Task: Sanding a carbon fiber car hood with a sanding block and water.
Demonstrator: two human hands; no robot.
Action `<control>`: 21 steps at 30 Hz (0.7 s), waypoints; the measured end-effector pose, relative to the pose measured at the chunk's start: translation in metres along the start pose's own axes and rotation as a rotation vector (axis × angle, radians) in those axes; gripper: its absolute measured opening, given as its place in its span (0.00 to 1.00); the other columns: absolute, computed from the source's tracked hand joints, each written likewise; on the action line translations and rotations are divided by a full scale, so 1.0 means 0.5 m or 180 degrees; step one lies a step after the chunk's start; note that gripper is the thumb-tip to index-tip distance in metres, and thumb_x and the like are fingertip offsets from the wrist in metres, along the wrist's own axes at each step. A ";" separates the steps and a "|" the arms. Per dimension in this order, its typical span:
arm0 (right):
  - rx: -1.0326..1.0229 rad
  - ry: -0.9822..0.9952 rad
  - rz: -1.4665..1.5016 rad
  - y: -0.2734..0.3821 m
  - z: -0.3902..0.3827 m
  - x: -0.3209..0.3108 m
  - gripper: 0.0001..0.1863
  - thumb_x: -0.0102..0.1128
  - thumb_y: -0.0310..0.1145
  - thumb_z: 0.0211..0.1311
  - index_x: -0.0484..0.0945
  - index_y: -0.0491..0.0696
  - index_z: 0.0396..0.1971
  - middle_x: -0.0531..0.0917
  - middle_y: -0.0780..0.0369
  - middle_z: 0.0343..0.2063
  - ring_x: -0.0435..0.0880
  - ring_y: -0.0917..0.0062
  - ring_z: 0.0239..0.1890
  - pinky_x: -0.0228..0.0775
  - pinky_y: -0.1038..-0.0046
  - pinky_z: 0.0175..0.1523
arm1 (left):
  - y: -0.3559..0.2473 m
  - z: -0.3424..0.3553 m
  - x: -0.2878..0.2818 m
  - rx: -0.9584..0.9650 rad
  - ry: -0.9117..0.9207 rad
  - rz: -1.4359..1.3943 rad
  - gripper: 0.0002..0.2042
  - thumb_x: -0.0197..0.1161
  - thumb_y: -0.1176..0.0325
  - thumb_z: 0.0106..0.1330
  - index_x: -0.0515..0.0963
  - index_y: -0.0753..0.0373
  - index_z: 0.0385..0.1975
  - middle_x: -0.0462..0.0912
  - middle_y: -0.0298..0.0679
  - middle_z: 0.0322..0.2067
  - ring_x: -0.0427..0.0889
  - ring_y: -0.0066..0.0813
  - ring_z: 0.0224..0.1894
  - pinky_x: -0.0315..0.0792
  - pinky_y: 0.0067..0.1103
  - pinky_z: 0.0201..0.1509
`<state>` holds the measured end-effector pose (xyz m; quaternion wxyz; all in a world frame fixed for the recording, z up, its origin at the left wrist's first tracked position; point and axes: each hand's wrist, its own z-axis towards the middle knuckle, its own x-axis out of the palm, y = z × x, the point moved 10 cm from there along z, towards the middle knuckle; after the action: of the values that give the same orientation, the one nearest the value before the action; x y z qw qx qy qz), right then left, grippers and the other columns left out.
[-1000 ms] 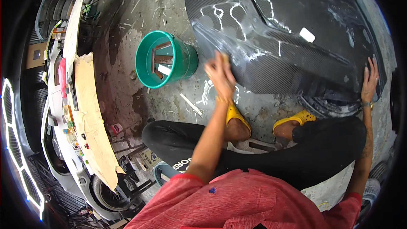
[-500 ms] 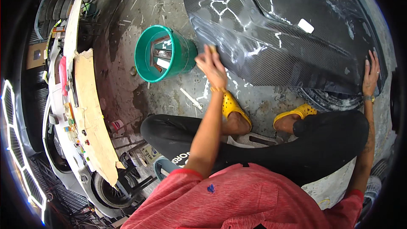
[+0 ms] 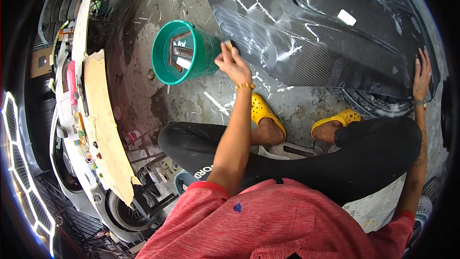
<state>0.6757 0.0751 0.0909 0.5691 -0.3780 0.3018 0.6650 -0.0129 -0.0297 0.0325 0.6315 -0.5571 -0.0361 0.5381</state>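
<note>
My left hand [image 3: 234, 67] is closed, pinching a small tan-brown piece of folded sandpaper [image 3: 229, 46] between thumb and fingers. It is at the near-left edge of a black carbon-fibre car hood [image 3: 306, 73], beside a green bucket [image 3: 206, 50]. White, wet-looking streaks and smears mark the hood's woven surface. At the hood's right edge my right hand [image 3: 421, 74] lies flat, fingers stretched out along the rim. A white rounded block [image 3: 347, 17] rests on the hood between the two hands, farther back.
Water and brownish and white pieces are in the bucket. Under the hood's near edge shows a tyre [image 3: 376, 104]. My feet wear yellow clogs [image 3: 265, 111]. To the left stands a car body with a torn tan covering [image 3: 98, 100]. A white strip [image 3: 217, 103] lies on the concrete.
My left hand, still pinching the sandpaper, has shifted slightly left, toward the bucket. The right hand keeps its place on the hood's edge. The hood and bucket appear a little higher in view.
</note>
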 end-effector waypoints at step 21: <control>0.0025 0.0142 -0.0243 -0.015 -0.005 0.019 0.26 0.40 0.50 0.82 0.69 0.58 0.72 0.66 0.60 0.73 0.62 0.63 0.75 0.51 0.58 0.77 | 0.010 -0.051 0.028 0.0310 0.0265 -0.0184 0.23 0.61 0.69 0.72 0.75 0.57 0.67 0.70 0.53 0.45 0.71 0.49 0.49 0.66 0.40 0.58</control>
<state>0.6830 0.0791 0.0818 0.5887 -0.4016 0.3024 0.6330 0.0060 -0.0376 0.0114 0.6741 -0.5463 0.0003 0.4971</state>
